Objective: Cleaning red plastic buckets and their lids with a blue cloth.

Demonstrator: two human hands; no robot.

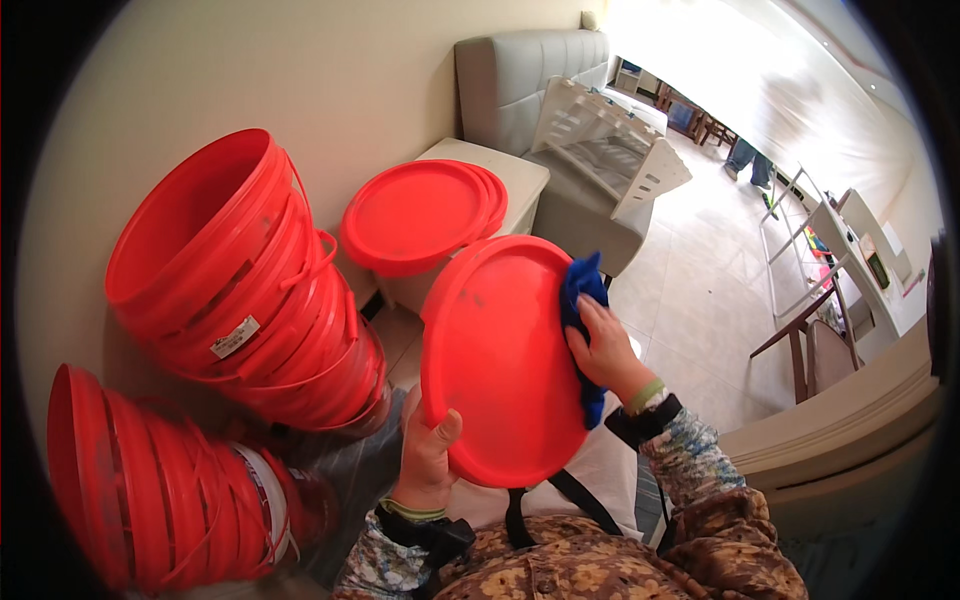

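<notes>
A round red plastic bucket lid (510,360) is tilted up in front of me. My left hand (431,450) grips its lower left rim, thumb on the face. At the right rim, my right hand (606,349) presses a blue cloth (589,300) against the lid's edge. Behind it, more red lids (416,214) lie stacked on a small white cabinet (517,172). To the left stands a tall stack of nested red buckets (247,300) with wire handles, and a second such stack (165,487) is at the lower left.
A grey padded seat (592,202) against the wall holds a white slatted rack (600,142). On the right are a metal frame (795,240), a brown chair (825,352) and a white table (862,262). Farther back, a person's legs (748,161) show below translucent sheeting.
</notes>
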